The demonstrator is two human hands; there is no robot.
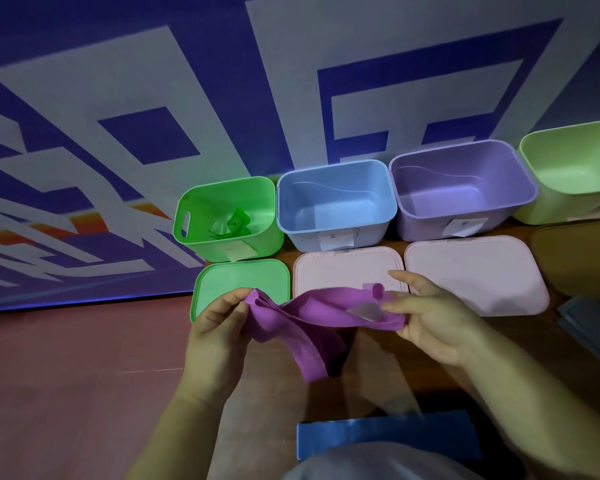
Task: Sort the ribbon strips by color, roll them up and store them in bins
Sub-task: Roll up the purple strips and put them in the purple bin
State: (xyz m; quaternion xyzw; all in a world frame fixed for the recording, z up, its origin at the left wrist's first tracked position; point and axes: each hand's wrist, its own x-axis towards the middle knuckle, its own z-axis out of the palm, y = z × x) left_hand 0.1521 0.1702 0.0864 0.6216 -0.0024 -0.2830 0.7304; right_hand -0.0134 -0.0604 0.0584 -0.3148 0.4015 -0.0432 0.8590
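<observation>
Left hand (219, 320) pinches one end of the purple ribbon strips (291, 323); right hand (433, 323) grips the other end, thumb on top. Bundle held in the air just over the pink lid (347, 268), unrolled, sagging mid-span. Step, as I read it: purple sorted, rolling about to start. Next calls for a tight roll from one end, then a drop into the open purple bin (465, 173). Green bin (222, 183) holds a green roll (237, 223)

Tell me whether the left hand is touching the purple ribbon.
Touching. The head view shows the left hand pinching the bunched end of the purple ribbon between thumb and fingers, with no gap.
</observation>
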